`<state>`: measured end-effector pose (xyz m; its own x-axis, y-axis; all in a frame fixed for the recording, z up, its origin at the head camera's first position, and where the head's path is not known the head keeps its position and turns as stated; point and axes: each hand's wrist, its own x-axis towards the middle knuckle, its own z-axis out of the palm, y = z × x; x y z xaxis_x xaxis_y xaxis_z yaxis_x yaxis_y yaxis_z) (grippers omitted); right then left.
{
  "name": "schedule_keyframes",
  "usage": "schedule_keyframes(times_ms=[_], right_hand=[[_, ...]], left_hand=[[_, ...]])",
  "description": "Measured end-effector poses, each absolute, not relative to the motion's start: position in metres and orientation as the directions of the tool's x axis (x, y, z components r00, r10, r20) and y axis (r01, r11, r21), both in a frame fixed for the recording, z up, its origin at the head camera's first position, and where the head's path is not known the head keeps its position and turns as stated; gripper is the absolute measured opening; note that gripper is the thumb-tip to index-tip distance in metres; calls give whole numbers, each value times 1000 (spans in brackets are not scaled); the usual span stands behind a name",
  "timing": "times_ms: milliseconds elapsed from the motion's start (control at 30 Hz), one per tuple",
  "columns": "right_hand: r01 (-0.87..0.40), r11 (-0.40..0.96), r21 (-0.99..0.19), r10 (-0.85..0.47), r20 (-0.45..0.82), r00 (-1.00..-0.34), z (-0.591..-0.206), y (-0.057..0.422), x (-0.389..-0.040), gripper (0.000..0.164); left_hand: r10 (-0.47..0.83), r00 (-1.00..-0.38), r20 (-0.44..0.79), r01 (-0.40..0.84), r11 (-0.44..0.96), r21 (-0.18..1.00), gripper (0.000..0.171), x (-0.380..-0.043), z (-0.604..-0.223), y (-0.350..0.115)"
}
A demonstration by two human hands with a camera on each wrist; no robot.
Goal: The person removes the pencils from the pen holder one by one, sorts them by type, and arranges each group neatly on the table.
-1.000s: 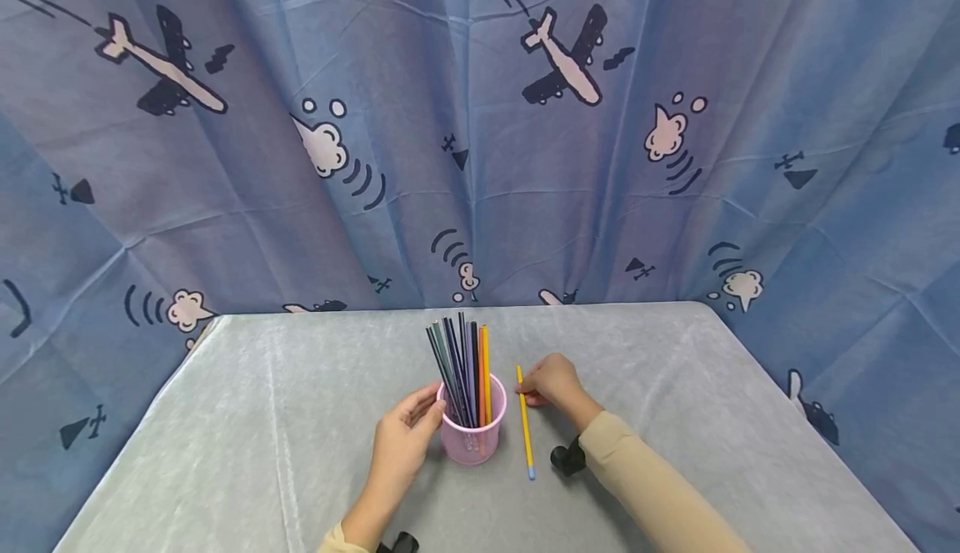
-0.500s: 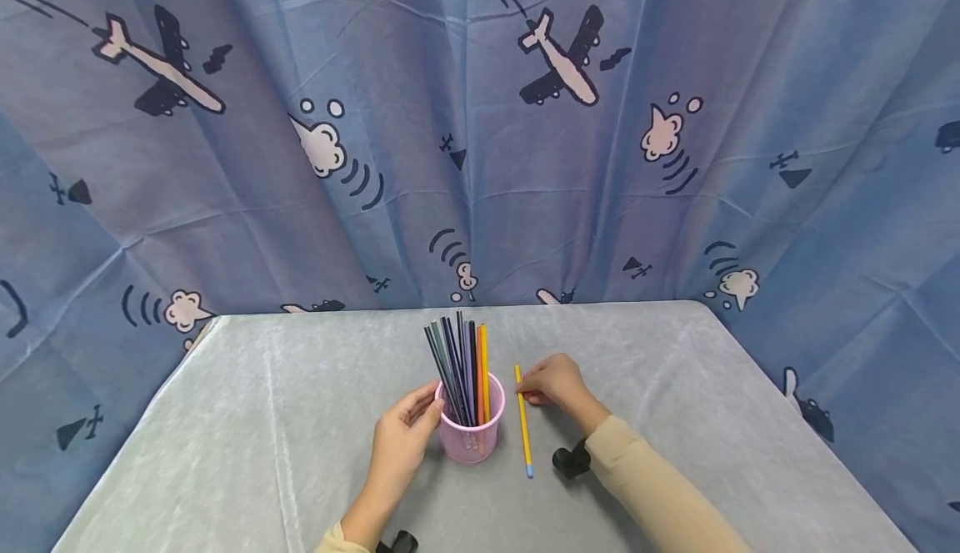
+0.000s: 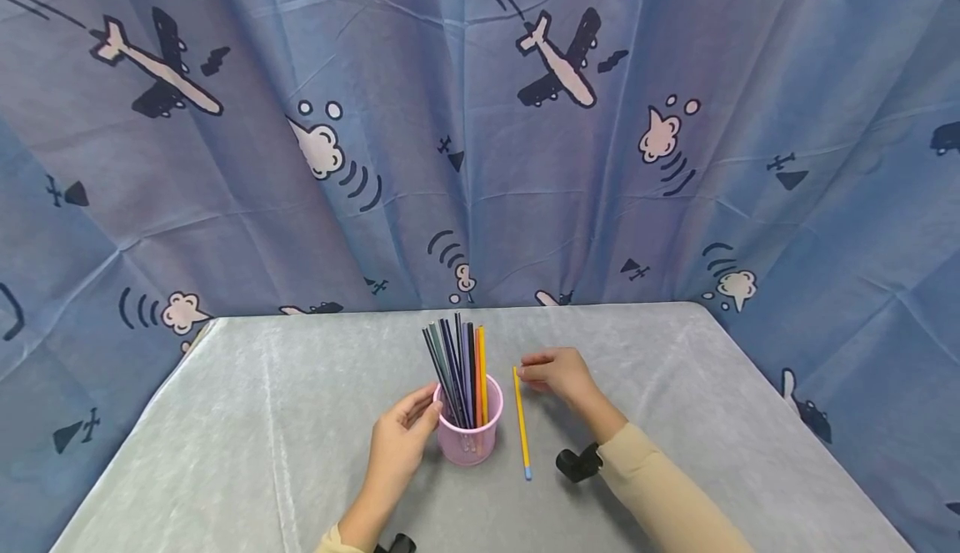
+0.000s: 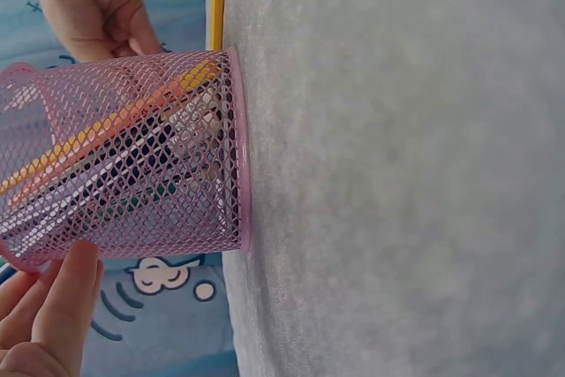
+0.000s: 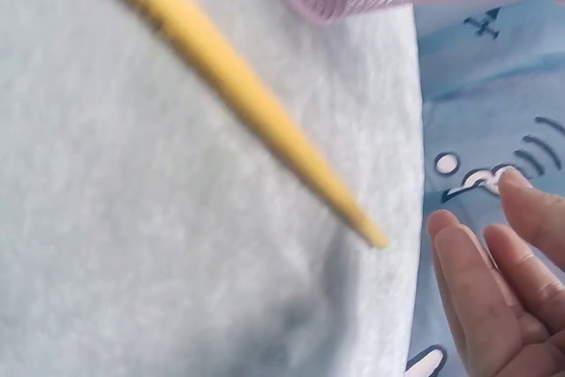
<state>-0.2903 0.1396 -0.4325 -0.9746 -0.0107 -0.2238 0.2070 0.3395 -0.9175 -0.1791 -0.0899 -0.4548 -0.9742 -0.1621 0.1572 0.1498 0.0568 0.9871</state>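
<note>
A pink mesh pen holder (image 3: 465, 446) stands upright on the table, filled with several pencils (image 4: 132, 147) in dark, purple, orange and yellow. My left hand (image 3: 397, 444) holds it lightly at its left side, thumb and fingertips against the mesh wall. To the holder's right a yellow pencil (image 3: 522, 428) with a blue end lies on the cloth, blue end toward me. My right hand (image 3: 561, 376) hovers at the pencil's far end; in the right wrist view its fingers (image 5: 477, 306) are extended, with nothing between them and thumb.
A pale grey cloth covers the table (image 3: 225, 453). Behind its far edge hangs a blue curtain (image 3: 405, 153) printed with planes and clouds. Dark wrist-worn devices (image 3: 579, 463) sit under both forearms.
My right hand has let go of the yellow pencil and lifted slightly away, its fingers spreading. The pencil stays on the table. The left hand keeps its place at the pen holder.
</note>
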Motion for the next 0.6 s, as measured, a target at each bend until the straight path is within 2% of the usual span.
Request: schedule_keyframes(times_ms=[600], right_hand=[[145, 305, -941, -83, -178, -980, -409, 131, -277, 35]], left_hand=[[-158, -973, 167, 158, 69, 985, 37, -179, -456, -90]])
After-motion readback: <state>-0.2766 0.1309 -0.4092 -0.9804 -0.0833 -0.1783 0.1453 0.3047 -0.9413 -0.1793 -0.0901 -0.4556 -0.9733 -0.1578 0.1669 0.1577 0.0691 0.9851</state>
